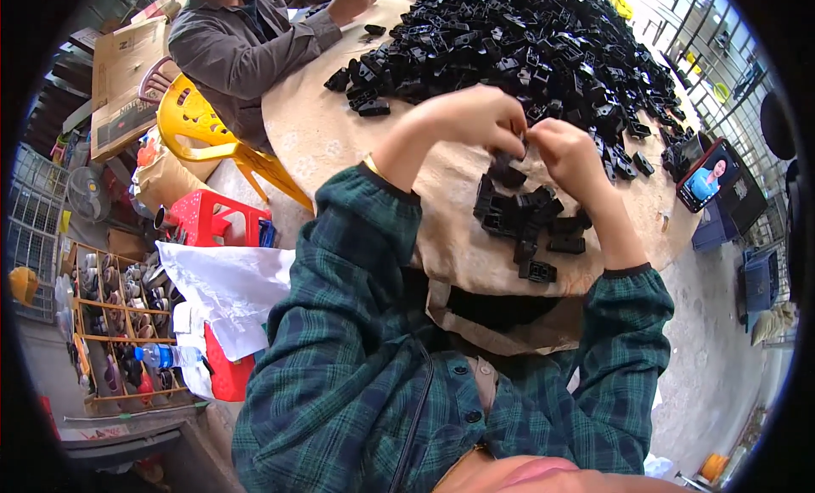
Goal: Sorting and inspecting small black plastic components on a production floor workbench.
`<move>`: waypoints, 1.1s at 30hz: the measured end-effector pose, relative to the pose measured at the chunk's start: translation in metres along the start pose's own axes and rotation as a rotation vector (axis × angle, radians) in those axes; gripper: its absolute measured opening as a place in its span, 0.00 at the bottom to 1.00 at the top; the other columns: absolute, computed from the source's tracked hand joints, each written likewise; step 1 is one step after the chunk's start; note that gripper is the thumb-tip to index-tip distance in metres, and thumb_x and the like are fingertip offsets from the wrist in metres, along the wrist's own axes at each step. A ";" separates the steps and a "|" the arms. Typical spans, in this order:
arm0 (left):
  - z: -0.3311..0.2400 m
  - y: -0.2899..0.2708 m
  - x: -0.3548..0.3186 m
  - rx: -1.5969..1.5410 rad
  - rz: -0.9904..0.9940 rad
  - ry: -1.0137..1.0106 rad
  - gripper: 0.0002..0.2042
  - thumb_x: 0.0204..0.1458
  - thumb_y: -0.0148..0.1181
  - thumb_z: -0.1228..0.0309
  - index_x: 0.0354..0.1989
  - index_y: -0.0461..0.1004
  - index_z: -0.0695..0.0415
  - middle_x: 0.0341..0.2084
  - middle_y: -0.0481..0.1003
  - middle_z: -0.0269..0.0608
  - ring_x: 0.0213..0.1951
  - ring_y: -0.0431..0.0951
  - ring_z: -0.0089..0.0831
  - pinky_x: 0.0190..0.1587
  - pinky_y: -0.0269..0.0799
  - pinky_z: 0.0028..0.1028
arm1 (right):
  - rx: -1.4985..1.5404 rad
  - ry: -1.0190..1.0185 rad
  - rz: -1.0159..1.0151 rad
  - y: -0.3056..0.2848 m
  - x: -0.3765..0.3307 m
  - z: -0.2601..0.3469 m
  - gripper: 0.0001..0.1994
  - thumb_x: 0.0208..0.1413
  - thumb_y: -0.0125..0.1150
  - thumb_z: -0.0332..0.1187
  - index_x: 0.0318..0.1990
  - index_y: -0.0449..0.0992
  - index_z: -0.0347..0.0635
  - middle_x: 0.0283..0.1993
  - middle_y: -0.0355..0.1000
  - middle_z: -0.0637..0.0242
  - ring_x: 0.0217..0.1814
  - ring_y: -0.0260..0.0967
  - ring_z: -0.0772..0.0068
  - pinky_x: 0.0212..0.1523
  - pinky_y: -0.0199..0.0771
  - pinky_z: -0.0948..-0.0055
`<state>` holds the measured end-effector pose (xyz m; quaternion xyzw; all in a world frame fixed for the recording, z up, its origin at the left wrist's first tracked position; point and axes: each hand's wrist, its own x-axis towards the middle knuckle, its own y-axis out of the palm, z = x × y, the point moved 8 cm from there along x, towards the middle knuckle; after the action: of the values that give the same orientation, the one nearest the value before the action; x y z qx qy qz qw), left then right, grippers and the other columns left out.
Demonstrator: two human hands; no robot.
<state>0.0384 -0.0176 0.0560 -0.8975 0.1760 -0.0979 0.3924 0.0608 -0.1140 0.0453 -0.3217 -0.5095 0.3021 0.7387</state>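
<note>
My left hand and my right hand meet over the table, fingertips pinched close together. Whatever lies between them is too small to make out. A black plastic part shows just under my left fingers; whether it is held or resting on the table I cannot tell. Below my hands lies a small loose cluster of black plastic parts, with one block-shaped part at its right side. Beyond my hands rises a large heap of similar black plastic parts.
A patterned cloth covers the round table. Across at the left sits a person in a grey sleeve. A phone or tablet leans at the right edge. Nearby are a yellow chair, a red stool and an open bag at my lap.
</note>
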 end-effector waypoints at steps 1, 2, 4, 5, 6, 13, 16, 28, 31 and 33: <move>0.000 0.003 -0.001 0.109 -0.011 0.004 0.16 0.43 0.62 0.64 0.36 0.75 0.62 0.24 0.76 0.42 0.24 0.75 0.26 0.28 0.70 0.24 | -0.061 -0.035 0.073 0.008 0.001 0.004 0.12 0.43 0.52 0.19 0.37 0.74 0.41 0.32 0.70 0.60 0.33 0.70 0.59 0.33 0.70 0.70; 0.004 0.000 0.000 0.110 -0.012 0.008 0.16 0.43 0.62 0.64 0.36 0.75 0.62 0.24 0.76 0.42 0.24 0.75 0.26 0.28 0.70 0.24 | -0.119 0.017 0.138 0.016 0.003 0.000 0.14 0.43 0.51 0.20 0.38 0.74 0.44 0.30 0.67 0.62 0.32 0.69 0.59 0.32 0.70 0.67; 0.024 -0.013 -0.001 0.017 -0.053 -0.170 0.14 0.42 0.62 0.64 0.33 0.76 0.63 0.24 0.76 0.42 0.26 0.75 0.28 0.29 0.70 0.25 | -0.161 0.048 0.202 0.020 0.008 0.000 0.14 0.43 0.51 0.20 0.39 0.74 0.46 0.30 0.66 0.62 0.32 0.69 0.59 0.32 0.69 0.66; 0.026 -0.029 -0.001 0.072 -0.203 -0.063 0.13 0.41 0.62 0.65 0.31 0.76 0.62 0.24 0.76 0.42 0.26 0.75 0.26 0.29 0.70 0.24 | -0.199 0.078 0.265 0.023 0.008 0.000 0.15 0.43 0.52 0.21 0.39 0.74 0.47 0.30 0.65 0.63 0.32 0.69 0.59 0.32 0.69 0.66; 0.031 -0.042 -0.007 0.120 -0.309 -0.078 0.12 0.38 0.64 0.68 0.31 0.76 0.61 0.24 0.76 0.43 0.26 0.75 0.30 0.30 0.70 0.25 | -0.304 0.089 0.298 0.027 0.010 0.000 0.14 0.43 0.53 0.22 0.39 0.74 0.48 0.31 0.63 0.63 0.33 0.68 0.59 0.33 0.69 0.66; 0.056 -0.023 0.003 0.616 -0.304 -0.134 0.13 0.33 0.65 0.69 0.31 0.76 0.60 0.26 0.74 0.47 0.36 0.73 0.43 0.39 0.68 0.34 | -0.246 0.062 0.264 0.023 0.020 0.002 0.11 0.40 0.59 0.26 0.35 0.73 0.42 0.33 0.64 0.61 0.35 0.68 0.58 0.36 0.69 0.66; 0.046 -0.037 0.001 0.412 -0.377 -0.148 0.10 0.38 0.61 0.72 0.30 0.75 0.64 0.20 0.75 0.46 0.22 0.75 0.38 0.27 0.69 0.30 | 0.065 0.088 0.044 0.003 0.015 -0.010 0.12 0.43 0.60 0.25 0.38 0.72 0.39 0.37 0.68 0.65 0.30 0.67 0.71 0.33 0.68 0.75; 0.038 0.006 0.023 -0.676 -0.653 0.026 0.10 0.52 0.50 0.79 0.43 0.65 0.67 0.28 0.74 0.44 0.28 0.76 0.25 0.30 0.74 0.22 | 0.414 0.236 -0.306 -0.025 0.010 -0.028 0.18 0.49 0.54 0.19 0.49 0.70 0.40 0.41 0.68 0.68 0.33 0.65 0.84 0.35 0.69 0.84; 0.037 0.003 0.021 -0.880 -0.606 0.030 0.09 0.52 0.50 0.80 0.42 0.67 0.67 0.32 0.73 0.42 0.30 0.75 0.24 0.34 0.75 0.22 | 0.414 0.172 -0.349 -0.029 0.013 -0.021 0.18 0.47 0.51 0.16 0.48 0.70 0.38 0.48 0.64 0.64 0.38 0.66 0.81 0.40 0.70 0.82; 0.040 0.004 0.023 -0.972 -0.577 0.049 0.10 0.51 0.52 0.79 0.42 0.69 0.67 0.34 0.73 0.41 0.32 0.75 0.26 0.36 0.76 0.23 | 0.639 0.194 -0.367 -0.025 0.012 -0.021 0.18 0.45 0.47 0.13 0.45 0.71 0.33 0.54 0.61 0.62 0.46 0.66 0.78 0.45 0.69 0.80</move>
<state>0.0713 -0.0029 0.0269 -0.9842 -0.0426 -0.1297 -0.1130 0.0878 -0.1232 0.0660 -0.0053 -0.3665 0.2766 0.8883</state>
